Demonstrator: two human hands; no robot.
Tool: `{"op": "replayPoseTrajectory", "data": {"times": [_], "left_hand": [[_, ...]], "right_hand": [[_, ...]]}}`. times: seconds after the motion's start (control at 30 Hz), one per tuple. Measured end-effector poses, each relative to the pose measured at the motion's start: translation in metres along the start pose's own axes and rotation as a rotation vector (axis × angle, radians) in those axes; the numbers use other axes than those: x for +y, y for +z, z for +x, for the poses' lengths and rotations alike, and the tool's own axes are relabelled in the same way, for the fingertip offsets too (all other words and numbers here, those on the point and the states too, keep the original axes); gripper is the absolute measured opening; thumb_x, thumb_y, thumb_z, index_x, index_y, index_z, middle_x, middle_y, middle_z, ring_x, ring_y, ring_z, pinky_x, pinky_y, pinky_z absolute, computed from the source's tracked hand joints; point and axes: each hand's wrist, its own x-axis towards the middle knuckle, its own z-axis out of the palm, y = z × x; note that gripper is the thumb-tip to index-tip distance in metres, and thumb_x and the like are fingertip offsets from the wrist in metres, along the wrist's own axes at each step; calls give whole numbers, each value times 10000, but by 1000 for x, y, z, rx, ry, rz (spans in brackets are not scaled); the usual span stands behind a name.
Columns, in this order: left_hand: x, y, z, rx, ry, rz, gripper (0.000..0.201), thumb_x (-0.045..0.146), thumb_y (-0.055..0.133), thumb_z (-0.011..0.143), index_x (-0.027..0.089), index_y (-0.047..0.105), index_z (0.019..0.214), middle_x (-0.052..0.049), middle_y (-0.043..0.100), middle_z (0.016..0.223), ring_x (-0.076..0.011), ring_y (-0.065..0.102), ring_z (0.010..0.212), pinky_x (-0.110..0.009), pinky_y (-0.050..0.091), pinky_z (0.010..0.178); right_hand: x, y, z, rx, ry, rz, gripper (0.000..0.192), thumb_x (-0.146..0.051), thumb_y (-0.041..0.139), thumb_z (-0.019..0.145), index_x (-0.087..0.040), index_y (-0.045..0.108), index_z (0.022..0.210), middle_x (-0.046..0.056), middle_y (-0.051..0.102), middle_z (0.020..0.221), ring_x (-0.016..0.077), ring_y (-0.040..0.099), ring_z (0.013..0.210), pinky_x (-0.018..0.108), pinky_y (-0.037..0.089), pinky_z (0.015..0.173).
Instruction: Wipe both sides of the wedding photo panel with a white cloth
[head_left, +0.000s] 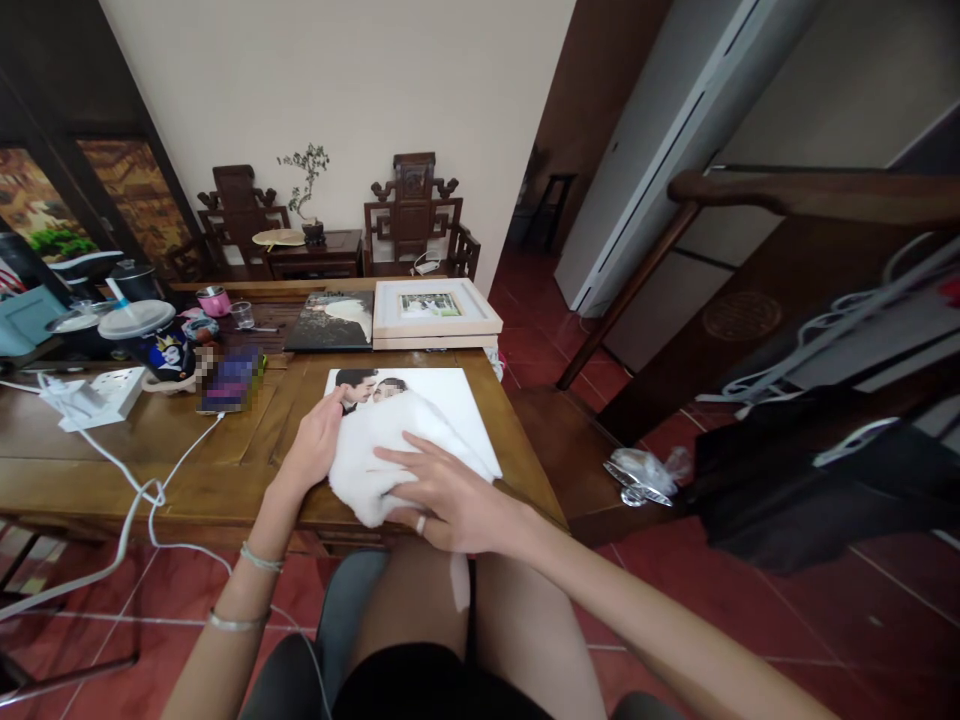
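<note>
Right hand (466, 500), fingers spread in the head view, lies on a white cloth (360, 470) — this covers the lower left of a photo panel (457, 405) flat on the desk (251, 455). At the panel's left edge rests the left hand (312, 447), fingers close together, its grip impossible to tell — and beyond the panel lie a dark picture (316, 325) and a framed photo (388, 310).

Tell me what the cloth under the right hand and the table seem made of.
White cloth: matte, likely fleece or terry, judging by its fuzzy surface and edges. Table: apparently wood with a slightly glossy varnish, given brown tone, seams and sheen.
</note>
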Motion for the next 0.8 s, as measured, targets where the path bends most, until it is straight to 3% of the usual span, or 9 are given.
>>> {"op": "replayPoseTrajectory", "data": {"times": [0.1, 0.27, 0.43, 0.6, 0.7, 0.8], "left_hand": [[-1, 2, 0, -70, 23, 32, 521, 416, 241, 968, 110, 500, 1301, -116, 479, 1385, -196, 407, 1310, -357, 287, 1107], [-6, 4, 1, -94, 86, 90, 469, 372, 350, 941, 96, 530, 1275, -138, 477, 1380, -206, 411, 1309, -391, 281, 1115], [-10, 4, 2, -85, 98, 109, 420, 318, 395, 915, 150, 545, 1269, -115, 488, 1377, -219, 418, 1304, -426, 294, 1109], [-11, 4, 1, -75, 109, 119, 404, 300, 404, 907, 159, 560, 1253, -112, 509, 1359, -223, 434, 1292, -426, 321, 1095], [-9, 3, 0, -66, 105, 141, 390, 289, 404, 904, 163, 577, 1230, -113, 539, 1329, -228, 457, 1275, -444, 337, 1081], [-8, 3, 0, -60, 93, 148, 389, 291, 403, 904, 149, 586, 1216, -121, 551, 1315, -232, 468, 1265, -443, 343, 1077]], "right_hand": [[2, -8, -15, 18, 92, 14, 225, -250, 489, 892, -233, 698, 974, 67, 558, 1314, 192, 429, 1288, 443, 223, 1134], [27, -10, -14, 82, 237, -8, 279, -296, 434, 929, -225, 682, 1035, 62, 570, 1301, 209, 445, 1275, 467, 215, 1131], [68, -7, 35, 181, 373, 36, 321, -343, 377, 948, -235, 671, 1017, 43, 670, 1149, 240, 574, 1121, 526, 207, 1087], [85, 0, 105, 172, 474, 203, 440, -426, 296, 962, -215, 682, 954, 4, 728, 727, 207, 679, 799, 467, 237, 1069], [84, 5, 127, 182, 418, 155, 426, -426, 329, 953, -218, 697, 907, 29, 735, 841, 235, 648, 927, 453, 257, 1054], [85, 6, 123, 172, 359, 131, 398, -418, 345, 951, -225, 693, 939, 36, 727, 955, 237, 615, 1015, 488, 183, 1082]]}}
